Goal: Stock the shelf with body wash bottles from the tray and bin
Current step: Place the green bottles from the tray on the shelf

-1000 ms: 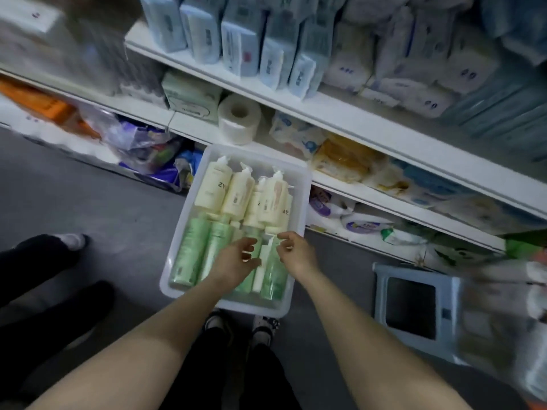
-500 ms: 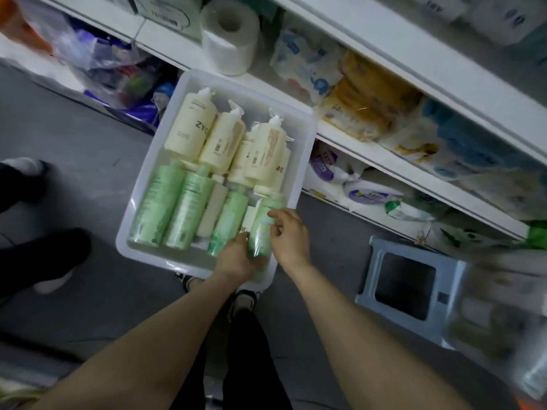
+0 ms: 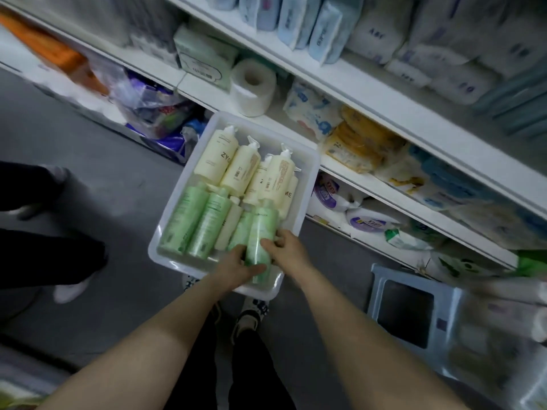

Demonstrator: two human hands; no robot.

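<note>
A white plastic tray (image 3: pixel 165 255) stands on the floor against the shelf (image 3: pixel 370 93). It holds several cream pump bottles (image 3: pixel 217 161) at its far end and several green body wash bottles (image 3: pixel 183 220) at the near end. One green bottle (image 3: pixel 260 232) lies on top at the tray's near right. My left hand (image 3: pixel 236 269) holds its lower part from the left, thumb across its base. My right hand (image 3: pixel 288 251) grips it from the right, fingers curled on its side.
A light blue step stool (image 3: pixel 411 315) stands on the floor at the right. The shelves carry tissue packs, a toilet roll (image 3: pixel 251 87) and wipes. Another person's dark legs and white shoe (image 3: pixel 69 290) are at the left. My own feet are under the tray's near edge.
Both hands closed round a green bottle at the tray's near right and raised it above the others. The camera tilted down and then back up toward the shelves.
</note>
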